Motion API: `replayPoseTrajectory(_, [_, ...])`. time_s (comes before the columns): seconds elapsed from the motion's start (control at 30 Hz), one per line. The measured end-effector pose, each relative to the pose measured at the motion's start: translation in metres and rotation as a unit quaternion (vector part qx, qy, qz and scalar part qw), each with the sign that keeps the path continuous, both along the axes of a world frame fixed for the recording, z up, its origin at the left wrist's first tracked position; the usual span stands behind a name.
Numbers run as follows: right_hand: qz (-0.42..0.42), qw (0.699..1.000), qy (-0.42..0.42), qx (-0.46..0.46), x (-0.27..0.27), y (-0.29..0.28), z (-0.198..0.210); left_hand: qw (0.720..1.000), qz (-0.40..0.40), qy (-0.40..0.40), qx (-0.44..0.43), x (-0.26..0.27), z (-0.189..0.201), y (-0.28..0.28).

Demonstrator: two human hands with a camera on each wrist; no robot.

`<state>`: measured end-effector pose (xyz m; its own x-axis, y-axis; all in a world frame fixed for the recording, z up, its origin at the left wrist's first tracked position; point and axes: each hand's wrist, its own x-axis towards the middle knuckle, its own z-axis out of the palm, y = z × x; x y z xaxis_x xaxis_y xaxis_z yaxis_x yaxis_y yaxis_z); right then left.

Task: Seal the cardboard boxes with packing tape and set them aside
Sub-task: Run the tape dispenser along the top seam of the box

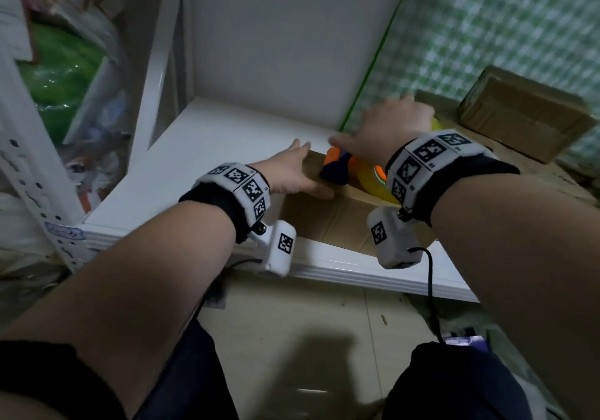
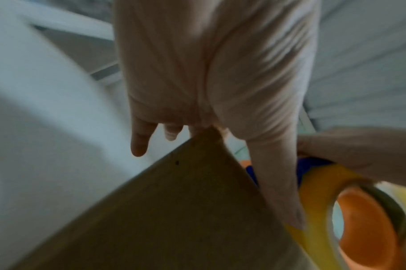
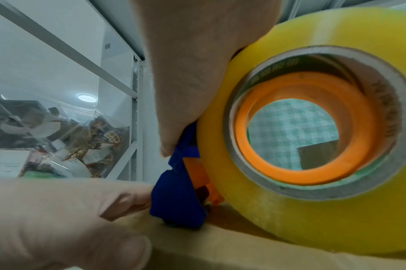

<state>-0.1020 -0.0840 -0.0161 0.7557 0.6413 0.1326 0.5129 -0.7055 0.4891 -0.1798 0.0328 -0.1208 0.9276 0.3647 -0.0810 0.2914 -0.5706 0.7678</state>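
Observation:
A brown cardboard box (image 1: 328, 221) lies on the white table (image 1: 194, 160). My left hand (image 1: 292, 173) rests on its far left corner, fingers straight and reaching over the edge, thumb along the top (image 2: 278, 182). My right hand (image 1: 389, 127) grips a tape dispenser from above and holds it down on the box top. The dispenser's yellow tape roll (image 3: 313, 219) has an orange core, and its blue and orange cutter head (image 3: 176, 201) touches the cardboard (image 3: 220, 246) right beside my left hand (image 3: 58, 219). The tape strip itself cannot be made out.
A second closed cardboard box (image 1: 519, 111) sits at the back right on flat cardboard, against a green checked wall. A white perforated shelf post (image 1: 32, 176) and a green bag (image 1: 61, 72) stand to the left. The table's front edge is just below my wrists.

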Motion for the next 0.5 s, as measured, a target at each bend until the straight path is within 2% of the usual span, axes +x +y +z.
replayPoseTrajectory(0.07, [0.033,0.999,0.012,-0.012,0.001,-0.005,0.004,0.991,-0.038,0.032,0.125,0.01,0.01,-0.002])
replayPoseTrajectory(0.13, [0.081,0.996,0.031,-0.017,0.006,-0.014,0.01,0.979,-0.069,0.057,0.181,0.02,0.012,-0.003])
replayPoseTrajectory(0.3, [0.199,0.977,0.071,-0.014,0.029,-0.041,0.025,0.981,-0.053,0.066,0.175,0.027,0.016,-0.004])
replayPoseTrajectory(0.5, [0.228,0.963,0.12,0.074,0.049,-0.053,0.021,0.975,-0.033,0.127,0.179,0.033,0.021,-0.006])
